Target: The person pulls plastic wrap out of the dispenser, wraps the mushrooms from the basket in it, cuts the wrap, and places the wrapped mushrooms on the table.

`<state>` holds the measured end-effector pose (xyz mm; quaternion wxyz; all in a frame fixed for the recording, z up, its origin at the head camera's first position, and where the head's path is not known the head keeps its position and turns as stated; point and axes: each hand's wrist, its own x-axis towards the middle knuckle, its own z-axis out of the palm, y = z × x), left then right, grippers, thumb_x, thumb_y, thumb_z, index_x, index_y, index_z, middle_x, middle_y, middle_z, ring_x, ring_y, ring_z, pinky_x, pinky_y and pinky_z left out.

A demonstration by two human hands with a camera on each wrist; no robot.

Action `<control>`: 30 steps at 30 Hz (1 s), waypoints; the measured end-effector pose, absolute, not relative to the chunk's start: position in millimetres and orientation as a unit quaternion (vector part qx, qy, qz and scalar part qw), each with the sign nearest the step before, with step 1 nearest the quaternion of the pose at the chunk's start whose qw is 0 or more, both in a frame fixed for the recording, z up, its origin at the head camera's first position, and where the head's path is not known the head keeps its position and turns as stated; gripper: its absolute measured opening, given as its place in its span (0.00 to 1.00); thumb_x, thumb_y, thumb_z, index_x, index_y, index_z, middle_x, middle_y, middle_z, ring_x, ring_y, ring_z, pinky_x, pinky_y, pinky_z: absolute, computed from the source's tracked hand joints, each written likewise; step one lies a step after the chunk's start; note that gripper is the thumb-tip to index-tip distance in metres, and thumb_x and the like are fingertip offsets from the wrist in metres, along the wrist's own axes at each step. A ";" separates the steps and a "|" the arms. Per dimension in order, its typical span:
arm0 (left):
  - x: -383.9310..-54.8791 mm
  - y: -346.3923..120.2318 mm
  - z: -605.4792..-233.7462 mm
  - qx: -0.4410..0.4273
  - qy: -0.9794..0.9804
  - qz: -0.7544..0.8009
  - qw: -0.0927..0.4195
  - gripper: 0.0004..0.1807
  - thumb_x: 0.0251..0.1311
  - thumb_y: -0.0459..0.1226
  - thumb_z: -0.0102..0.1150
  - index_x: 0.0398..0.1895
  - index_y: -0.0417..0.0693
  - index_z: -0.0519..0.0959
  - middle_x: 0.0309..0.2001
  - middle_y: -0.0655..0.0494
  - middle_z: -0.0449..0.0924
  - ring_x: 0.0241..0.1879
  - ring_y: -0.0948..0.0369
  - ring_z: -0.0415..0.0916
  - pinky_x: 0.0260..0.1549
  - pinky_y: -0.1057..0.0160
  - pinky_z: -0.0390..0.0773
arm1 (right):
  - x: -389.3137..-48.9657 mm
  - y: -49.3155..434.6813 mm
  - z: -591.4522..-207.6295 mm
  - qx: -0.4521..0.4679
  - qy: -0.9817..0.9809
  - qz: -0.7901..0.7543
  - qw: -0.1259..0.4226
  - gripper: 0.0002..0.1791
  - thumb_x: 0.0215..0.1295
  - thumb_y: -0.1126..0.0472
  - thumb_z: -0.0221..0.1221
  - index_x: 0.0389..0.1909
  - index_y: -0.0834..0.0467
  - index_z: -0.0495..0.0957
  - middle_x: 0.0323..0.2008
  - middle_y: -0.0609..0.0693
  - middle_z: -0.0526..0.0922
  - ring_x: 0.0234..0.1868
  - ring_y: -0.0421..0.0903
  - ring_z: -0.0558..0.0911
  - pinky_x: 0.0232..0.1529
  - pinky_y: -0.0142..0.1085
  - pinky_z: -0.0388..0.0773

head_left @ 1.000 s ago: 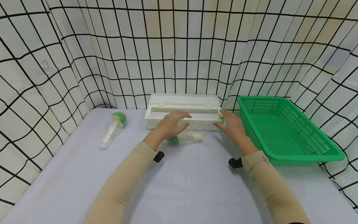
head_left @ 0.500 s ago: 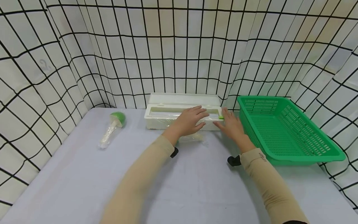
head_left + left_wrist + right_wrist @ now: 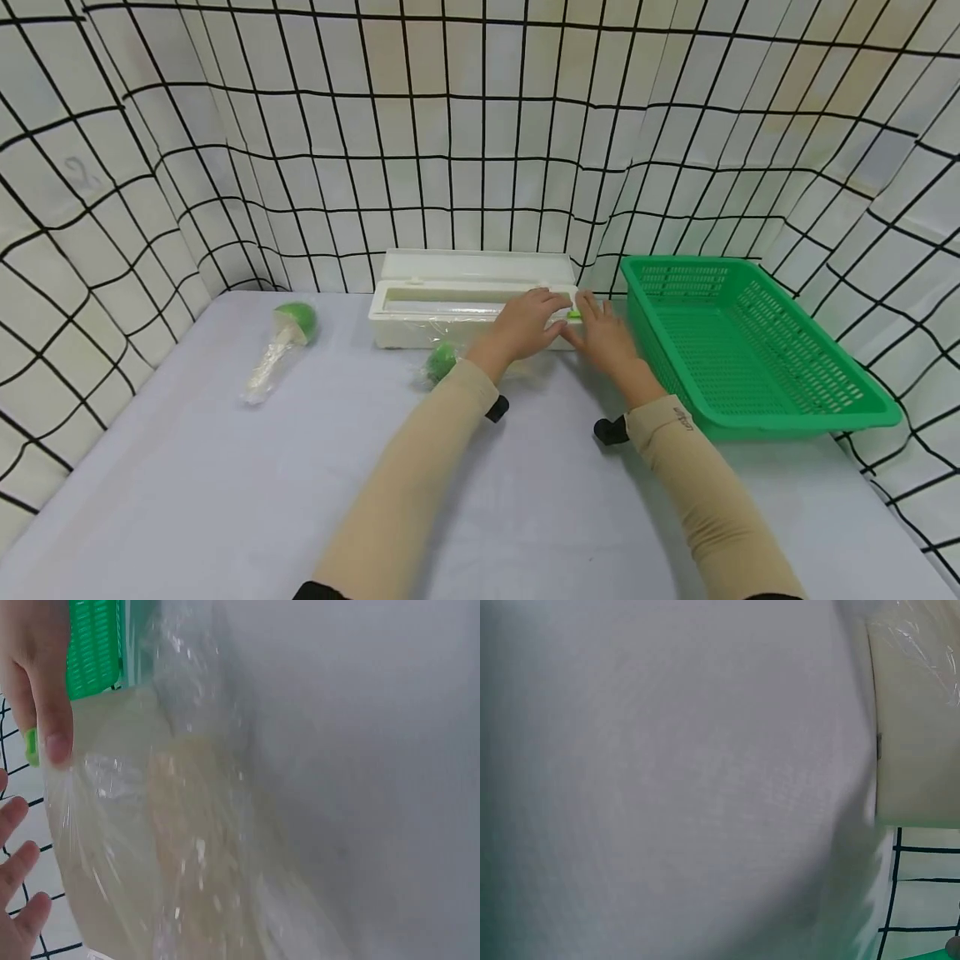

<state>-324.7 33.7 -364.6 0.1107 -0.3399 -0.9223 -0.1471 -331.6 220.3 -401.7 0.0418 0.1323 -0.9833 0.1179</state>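
A white cling film box (image 3: 420,332) stands at the back of the table, its lid raised behind it and clear film (image 3: 112,795) hanging down its front. My left hand (image 3: 525,323), fingers spread and fairly straight, reaches over the box's right half. My right hand (image 3: 609,340) rests at the box's right end, its thumb against the front and its fingers over the edge by a green slider (image 3: 573,315). Before the box lies a film-wrapped piece with a green rounded head (image 3: 441,362) and pale stem, partly hidden by my left arm.
At the left lies another film-wrapped piece (image 3: 285,346) with a green head and pale stem. A green plastic basket (image 3: 757,421) stands right beside the box. Black netting over white sheeting (image 3: 480,125) encloses the back and sides.
My left hand has moved right along the box until it is close to my right hand, uncovering the green head of the wrapped piece. My right hand has stayed at the box's end.
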 end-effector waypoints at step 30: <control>-349.0 62.6 -375.8 -0.312 -0.926 -0.181 0.112 0.15 0.72 0.36 0.61 0.59 0.54 0.82 0.55 0.52 0.84 0.56 0.52 0.78 0.51 0.50 0.80 | -330.9 222.0 -405.5 0.133 -0.987 0.086 0.034 0.39 0.81 0.40 0.46 0.82 0.53 0.44 0.82 0.59 0.43 0.79 0.67 0.42 0.73 0.67 0.46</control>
